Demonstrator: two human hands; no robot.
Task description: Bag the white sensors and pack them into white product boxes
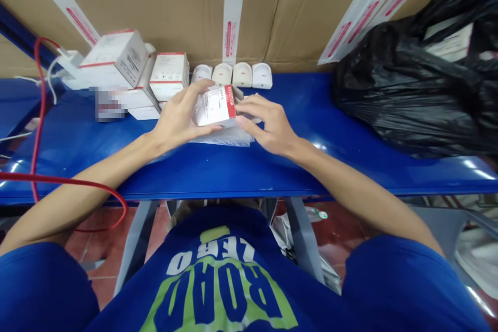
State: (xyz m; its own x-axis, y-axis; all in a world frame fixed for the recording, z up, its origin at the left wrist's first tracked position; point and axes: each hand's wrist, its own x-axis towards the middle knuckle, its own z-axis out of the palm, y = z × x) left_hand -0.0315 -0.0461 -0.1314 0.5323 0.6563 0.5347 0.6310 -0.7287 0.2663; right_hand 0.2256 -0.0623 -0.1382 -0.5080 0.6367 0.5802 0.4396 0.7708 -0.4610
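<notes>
My left hand (pixel 177 116) is wrapped around a small white detector box (pixel 213 106) with a red band at its right end, thumb below and fingers over the top. At that right end, my right hand (pixel 268 123) has its thumb and fingers closed on the box's edge, where an end flap seems to stand out. The inside of the box is hidden from me. Beneath the box lies clear plastic wrapping (pixel 233 137) on the blue table (pixel 295 166). Just behind it, several white detectors (pixel 242 75) stand in a row.
White boxes with red edges (pixel 112 59) are stacked at the back left, beside a white power strip (pixel 72 65). A red cable (pixel 37 129) loops across the left side and over my left forearm. A large black plastic bag (pixel 412 83) fills the right. Cardboard (pixel 179 5) stands behind.
</notes>
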